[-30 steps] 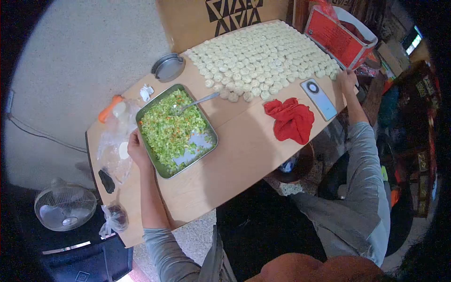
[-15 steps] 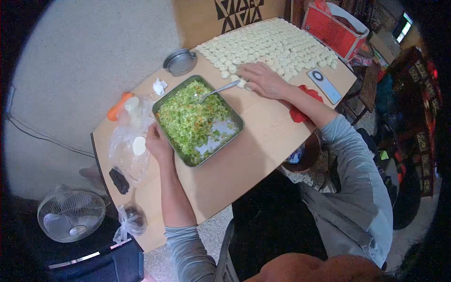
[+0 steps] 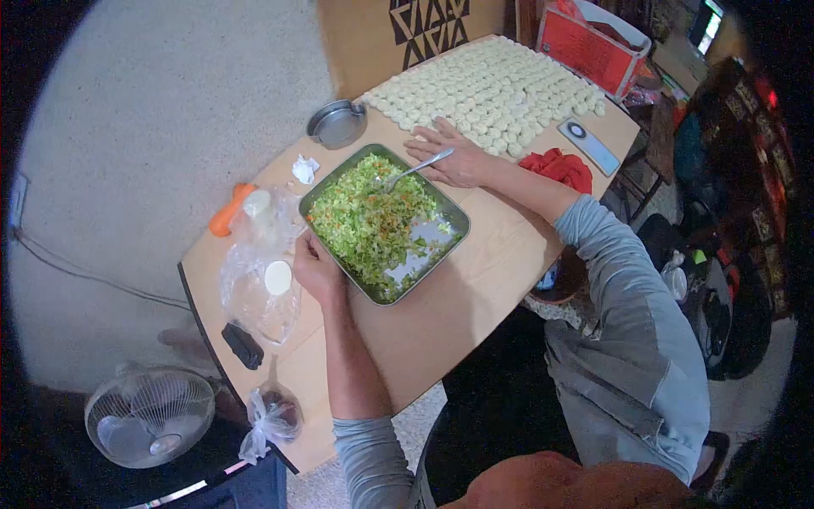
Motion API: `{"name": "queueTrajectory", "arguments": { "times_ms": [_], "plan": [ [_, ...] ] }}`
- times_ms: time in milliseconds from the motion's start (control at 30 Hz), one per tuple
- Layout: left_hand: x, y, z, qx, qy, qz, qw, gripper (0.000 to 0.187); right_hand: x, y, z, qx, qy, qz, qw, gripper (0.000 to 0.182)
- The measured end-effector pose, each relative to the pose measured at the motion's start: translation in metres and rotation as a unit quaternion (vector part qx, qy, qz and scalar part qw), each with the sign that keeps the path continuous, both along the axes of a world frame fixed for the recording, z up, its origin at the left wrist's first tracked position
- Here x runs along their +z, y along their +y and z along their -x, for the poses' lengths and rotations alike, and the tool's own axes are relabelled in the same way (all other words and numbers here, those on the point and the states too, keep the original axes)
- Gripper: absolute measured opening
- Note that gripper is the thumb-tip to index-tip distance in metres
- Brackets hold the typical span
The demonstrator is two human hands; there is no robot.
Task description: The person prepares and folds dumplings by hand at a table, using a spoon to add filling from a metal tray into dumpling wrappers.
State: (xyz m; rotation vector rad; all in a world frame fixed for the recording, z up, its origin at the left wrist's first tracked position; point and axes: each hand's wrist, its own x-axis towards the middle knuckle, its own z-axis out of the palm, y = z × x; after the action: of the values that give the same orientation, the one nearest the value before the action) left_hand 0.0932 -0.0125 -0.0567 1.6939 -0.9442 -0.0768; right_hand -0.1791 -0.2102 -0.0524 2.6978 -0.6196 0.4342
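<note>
A rectangular metal tray (image 3: 459, 242) holds finely chopped green vegetable filling with orange bits (image 3: 360, 220). My left hand (image 3: 319, 268) grips the tray's near left side, its fingers partly hidden by the rim. A spoon (image 3: 421, 166) rests in the filling, its handle sticking out over the far right edge. Just beyond that edge, my right hand (image 3: 458, 159) is spread low over the table, holding nothing; the spoon handle crosses in front of it. Its fingertips are close to the nearest of the many rows of dumplings (image 3: 500, 89).
A round metal tin (image 3: 337, 125) and crumpled tissue (image 3: 305, 169) lie behind the tray. At left are a carrot (image 3: 227, 214), a plastic bag (image 3: 254, 293) and a tied bag (image 3: 273, 416). A red cloth (image 3: 560, 170) and a phone (image 3: 588, 146) lie at right.
My right hand has drawn back from the nearest dumplings toward the tray's far edge, and its fingers have spread. My left hand stays on the tray. The whole view has shifted slightly.
</note>
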Motion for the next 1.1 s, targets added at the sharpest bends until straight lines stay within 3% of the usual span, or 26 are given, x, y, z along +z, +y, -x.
{"name": "queueTrajectory", "arguments": {
  "times_ms": [467, 733, 867, 1033, 1100],
  "plan": [
    [-0.003, -0.001, -0.002, -0.01, -0.017, -0.017, 1.0, 0.024, -0.002, -0.011, 0.017, -0.041, -0.002, -0.028, 0.999, 0.05],
    [0.0, 0.002, 0.0, -0.026, -0.008, -0.013, 1.0, 0.024, 0.007, 0.059, 0.051, -0.07, -0.031, -0.042, 0.996, 0.048],
    [-0.001, 0.002, 0.0, -0.02, -0.051, -0.007, 0.998, 0.023, 0.011, 0.088, 0.093, -0.161, -0.08, -0.033, 0.983, 0.046],
    [-0.006, -0.001, -0.006, -0.029, -0.035, -0.031, 0.998, 0.023, 0.025, 0.111, 0.15, -0.347, -0.198, -0.001, 0.917, 0.041],
    [-0.006, -0.001, -0.006, -0.024, -0.04, -0.038, 0.998, 0.023, 0.016, 0.112, 0.164, -0.339, -0.254, -0.018, 0.906, 0.031]
  ]
}}
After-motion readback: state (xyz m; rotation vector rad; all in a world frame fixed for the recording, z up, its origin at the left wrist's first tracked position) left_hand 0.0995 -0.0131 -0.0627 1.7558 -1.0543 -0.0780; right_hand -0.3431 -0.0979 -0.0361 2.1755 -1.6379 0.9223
